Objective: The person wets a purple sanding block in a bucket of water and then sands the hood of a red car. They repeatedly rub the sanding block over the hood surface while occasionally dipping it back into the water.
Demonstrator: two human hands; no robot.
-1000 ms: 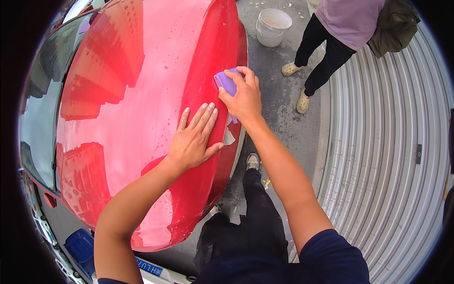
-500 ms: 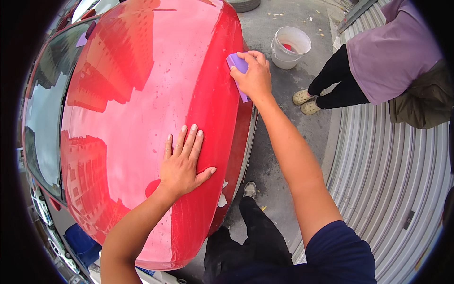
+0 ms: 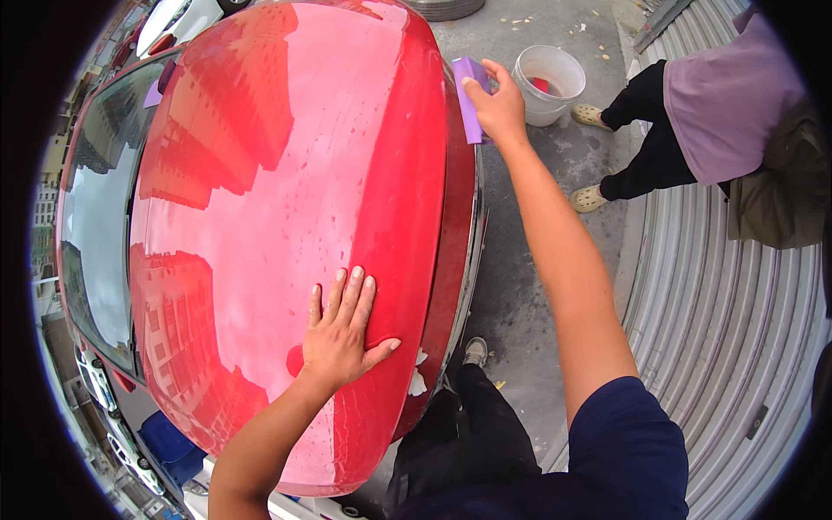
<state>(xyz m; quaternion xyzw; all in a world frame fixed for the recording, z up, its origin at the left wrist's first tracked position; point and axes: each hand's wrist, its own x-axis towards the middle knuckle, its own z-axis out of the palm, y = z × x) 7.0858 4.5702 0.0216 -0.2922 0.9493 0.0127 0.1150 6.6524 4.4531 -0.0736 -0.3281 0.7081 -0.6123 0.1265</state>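
Observation:
A red car (image 3: 286,217) with a broad, glossy, curved panel takes up the left and middle of the view. Water drops dot its surface. My left hand (image 3: 340,334) lies flat on the panel near its front edge, fingers stretched and thumb apart, holding nothing. Out beyond the panel's far right edge, my right hand (image 3: 501,106) grips a long purple sponge (image 3: 469,100) between thumb and fingers. The sponge is held upright, just off the red bodywork; whether it touches the trim is hard to tell.
A white bucket (image 3: 549,113) with something red inside stands on the pavement beyond my right hand. Another person (image 3: 724,113) in a purple top stands at the right, before a ribbed metal shutter (image 3: 693,364). A tyre (image 3: 446,7) lies at the top.
My right hand has moved the sponge off the panel, outward past its edge toward the bucket. The left hand stays flat on the panel. The other person's feet have moved apart.

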